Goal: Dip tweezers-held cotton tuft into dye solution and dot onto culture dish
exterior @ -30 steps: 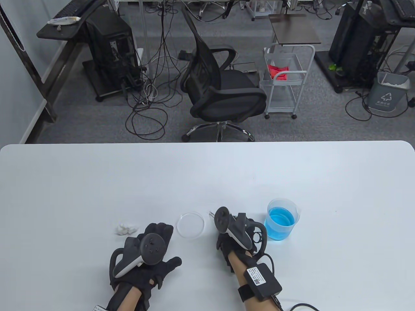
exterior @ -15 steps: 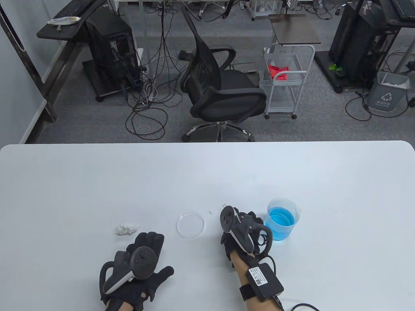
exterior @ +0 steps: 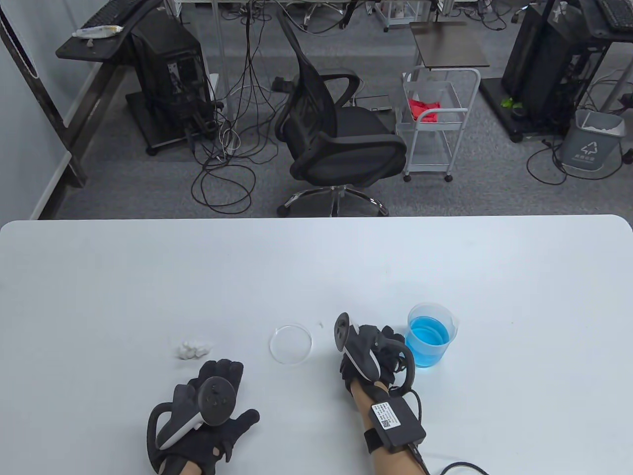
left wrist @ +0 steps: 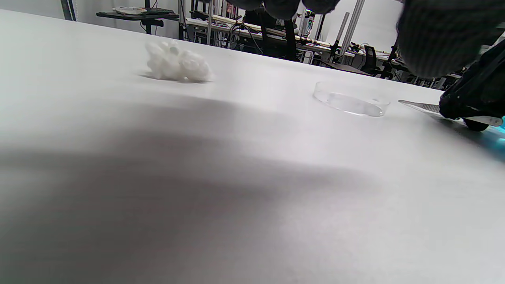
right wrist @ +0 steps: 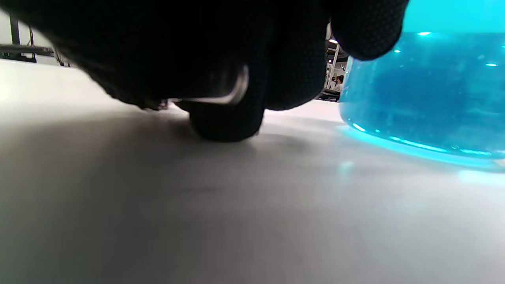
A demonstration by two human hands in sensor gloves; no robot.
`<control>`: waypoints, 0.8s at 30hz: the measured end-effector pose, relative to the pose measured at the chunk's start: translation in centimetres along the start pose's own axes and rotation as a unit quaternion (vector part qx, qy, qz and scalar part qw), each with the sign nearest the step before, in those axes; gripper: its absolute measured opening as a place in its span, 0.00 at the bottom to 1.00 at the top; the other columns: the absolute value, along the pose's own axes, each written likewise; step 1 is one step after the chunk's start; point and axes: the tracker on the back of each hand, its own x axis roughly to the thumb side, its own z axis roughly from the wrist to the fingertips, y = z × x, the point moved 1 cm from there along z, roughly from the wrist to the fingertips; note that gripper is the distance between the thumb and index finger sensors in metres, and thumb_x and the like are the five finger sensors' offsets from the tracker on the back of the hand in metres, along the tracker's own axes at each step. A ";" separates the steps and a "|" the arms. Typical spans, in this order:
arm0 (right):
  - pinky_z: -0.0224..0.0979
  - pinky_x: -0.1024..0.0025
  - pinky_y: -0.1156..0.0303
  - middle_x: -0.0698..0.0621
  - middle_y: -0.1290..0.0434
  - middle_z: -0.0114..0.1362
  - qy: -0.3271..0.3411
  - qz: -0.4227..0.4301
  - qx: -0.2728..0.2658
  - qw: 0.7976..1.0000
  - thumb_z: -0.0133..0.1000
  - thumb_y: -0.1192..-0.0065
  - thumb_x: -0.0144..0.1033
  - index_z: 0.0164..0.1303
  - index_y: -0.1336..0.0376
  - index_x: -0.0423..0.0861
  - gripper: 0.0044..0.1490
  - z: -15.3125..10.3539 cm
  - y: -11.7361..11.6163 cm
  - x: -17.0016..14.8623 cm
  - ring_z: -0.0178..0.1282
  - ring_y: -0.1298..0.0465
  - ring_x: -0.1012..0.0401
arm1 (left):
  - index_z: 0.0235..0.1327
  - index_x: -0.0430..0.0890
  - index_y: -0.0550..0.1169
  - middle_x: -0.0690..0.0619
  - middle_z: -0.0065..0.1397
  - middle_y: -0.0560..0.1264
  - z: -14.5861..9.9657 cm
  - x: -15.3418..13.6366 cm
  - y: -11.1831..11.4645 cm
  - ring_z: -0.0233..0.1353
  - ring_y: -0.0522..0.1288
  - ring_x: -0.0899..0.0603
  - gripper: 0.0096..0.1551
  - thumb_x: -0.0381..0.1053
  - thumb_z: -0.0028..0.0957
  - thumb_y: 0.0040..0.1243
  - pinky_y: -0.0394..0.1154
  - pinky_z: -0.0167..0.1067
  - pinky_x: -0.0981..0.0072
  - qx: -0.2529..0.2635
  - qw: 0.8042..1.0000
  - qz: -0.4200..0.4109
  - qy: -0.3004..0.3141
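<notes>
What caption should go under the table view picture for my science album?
Gloved right hand low on the table between clear dish and blue dye beaker; left hand flat near cotton.

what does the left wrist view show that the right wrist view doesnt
Only the left wrist view shows the cotton wad and the empty culture dish, both lying apart on the table, plus the tweezers' pointed end sticking out from the right hand. Only the right wrist view shows the beaker of blue dye close up and the metal tweezers under the fingers. Both show the white tabletop and the right hand low over it.
</notes>
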 end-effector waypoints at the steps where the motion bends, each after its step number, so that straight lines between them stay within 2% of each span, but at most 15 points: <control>1: 0.66 0.45 0.30 0.52 0.13 0.45 0.000 -0.004 0.004 1.000 0.45 0.20 0.49 0.51 0.23 0.51 0.26 0.1 0.0 0.1 0.57 0.17 0.56 | 0.81 0.61 0.39 0.59 0.86 0.35 0.0 -0.1 0.0 0.88 0.35 0.44 0.57 0.79 0.50 0.49 0.42 0.80 0.50 -0.001 1.000 -0.001 -0.002; 11: 0.67 0.44 0.31 0.52 0.14 0.49 0.013 -0.046 0.012 0.999 0.46 0.23 0.51 0.55 0.25 0.52 0.29 -0.3 0.2 0.9 0.59 0.18 0.55 | 0.81 0.61 0.38 0.59 0.86 0.35 0.0 -0.3 -0.1 0.88 0.35 0.44 0.57 0.80 0.49 0.49 0.42 0.80 0.50 0.009 1.000 0.003 -0.007; 16: 0.68 0.43 0.32 0.51 0.17 0.56 0.057 -0.061 -0.029 0.996 0.48 0.28 0.52 0.61 0.28 0.54 0.31 -2.7 1.0 0.8 0.62 0.20 0.52 | 0.81 0.61 0.38 0.59 0.86 0.34 0.3 -0.1 0.0 0.88 0.35 0.44 0.57 0.80 0.49 0.48 0.42 0.80 0.50 0.006 1.000 0.006 -0.004; 20: 0.70 0.42 0.35 0.50 0.22 0.65 0.081 -0.050 -0.021 0.995 0.50 0.31 0.53 0.65 0.31 0.56 0.32 -4.5 2.0 0.0 0.66 0.23 0.51 | 0.81 0.61 0.39 0.60 0.86 0.35 0.3 0.4 0.1 0.88 0.35 0.44 0.56 0.80 0.49 0.48 0.42 0.80 0.50 0.013 1.000 0.008 0.008; 24: 0.72 0.39 0.38 0.48 0.30 0.76 0.118 0.005 -0.020 0.993 0.51 0.34 0.54 0.70 0.35 0.58 0.35 -6.3 3.8 -1.5 0.75 0.30 0.48 | 0.81 0.61 0.38 0.60 0.86 0.35 0.2 1.0 0.1 0.88 0.35 0.44 0.56 0.80 0.49 0.48 0.42 0.80 0.50 0.016 1.000 0.014 0.019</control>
